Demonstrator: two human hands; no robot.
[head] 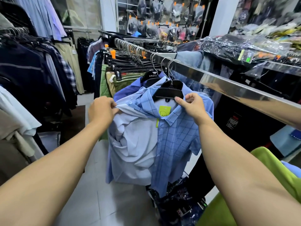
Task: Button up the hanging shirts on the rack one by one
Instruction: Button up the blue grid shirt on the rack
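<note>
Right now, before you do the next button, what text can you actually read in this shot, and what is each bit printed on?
"ARISTII", cut off at the edge: white letters on the black hanger behind the front shirts.
"ARISTINO", running vertically, faint: dark sign on the back wall.
Green tag inside the checked shirt collar: a pale shape only, no legible words.
Black panel label under the steel rail: too small to read.
Green stickers on the plastic-wrapped packs: blurred.

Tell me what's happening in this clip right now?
A person stands at a clothing rack, working on a blue checked shirt on a black hanger. The left hand pinches the pulled-open left front; the right hand grips the collar by the hanger. The shirt front is still unbuttoned.
</note>
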